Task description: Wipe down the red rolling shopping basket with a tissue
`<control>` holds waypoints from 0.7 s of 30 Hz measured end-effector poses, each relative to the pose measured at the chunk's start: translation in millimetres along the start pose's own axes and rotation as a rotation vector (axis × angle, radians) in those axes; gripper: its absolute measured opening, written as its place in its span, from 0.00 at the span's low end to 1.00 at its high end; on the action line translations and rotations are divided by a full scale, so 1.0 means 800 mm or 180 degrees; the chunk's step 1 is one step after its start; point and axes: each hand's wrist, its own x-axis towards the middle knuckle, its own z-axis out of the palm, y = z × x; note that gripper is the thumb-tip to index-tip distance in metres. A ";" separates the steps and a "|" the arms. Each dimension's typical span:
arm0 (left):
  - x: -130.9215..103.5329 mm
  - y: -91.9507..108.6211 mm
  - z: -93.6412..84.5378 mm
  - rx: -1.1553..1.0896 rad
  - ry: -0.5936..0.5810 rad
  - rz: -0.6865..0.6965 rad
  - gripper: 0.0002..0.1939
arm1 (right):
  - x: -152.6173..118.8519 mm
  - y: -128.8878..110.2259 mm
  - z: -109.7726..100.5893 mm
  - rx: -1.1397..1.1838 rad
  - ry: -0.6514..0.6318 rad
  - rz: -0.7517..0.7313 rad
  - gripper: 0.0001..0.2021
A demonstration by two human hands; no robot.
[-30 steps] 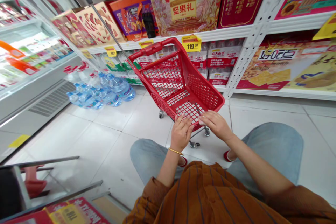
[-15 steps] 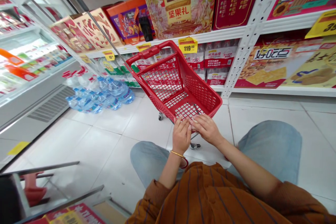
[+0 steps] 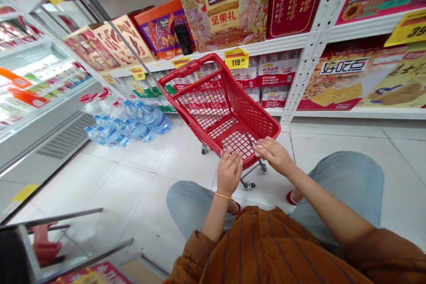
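Observation:
A small red shopping cart (image 3: 262, 103) with a mesh basket stands before me on the floor, its handle away from me. My left hand (image 3: 229, 171) lies on the near rim of the basket, fingers stretched forward over the edge. Farther right, my right hand (image 3: 277, 156) rests at the near right corner of the rim, fingers also extended. Neither palm shows, and the undersides of the fingers are hidden. A thin dark piece (image 3: 249, 139) lies along the basket floor near my right fingertips; what it is I cannot tell.
Boxed nut gifts (image 3: 223, 15) line the shelf behind the cart, above wrapped bottle packs (image 3: 274, 73). Large water bottles (image 3: 128, 117) stand on the floor at left, beside a chilled case (image 3: 43, 142). Cracker boxes (image 3: 339, 84) fill the lower right shelf. Metal bars (image 3: 116, 244) edge the lower left.
My right hand has moved right along the rim, away from my left hand. More of the near rim and a front wheel now show. My left hand stays nearly in place.

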 end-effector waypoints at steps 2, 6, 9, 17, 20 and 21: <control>0.001 0.002 0.001 -0.0005 0.0051 -0.0039 0.14 | 0.001 0.003 -0.003 0.0026 0.0033 0.0069 0.16; 0.002 0.006 0.005 -0.0102 0.0235 -0.0087 0.14 | 0.013 -0.023 0.001 0.0008 0.0239 0.0214 0.16; 0.000 0.007 0.005 -0.0194 0.0230 -0.0148 0.14 | 0.020 -0.048 0.010 0.0097 0.0271 0.0296 0.16; -0.009 -0.002 -0.007 -0.0090 0.0207 -0.0080 0.13 | 0.020 -0.038 0.014 -0.0079 0.0220 -0.0250 0.11; -0.009 -0.004 -0.008 -0.0031 0.0212 -0.0042 0.13 | 0.016 -0.020 0.006 -0.0084 0.0302 -0.0218 0.12; -0.009 -0.005 -0.008 -0.0023 0.0219 -0.0037 0.13 | 0.014 -0.013 0.004 -0.0081 0.0325 -0.0166 0.13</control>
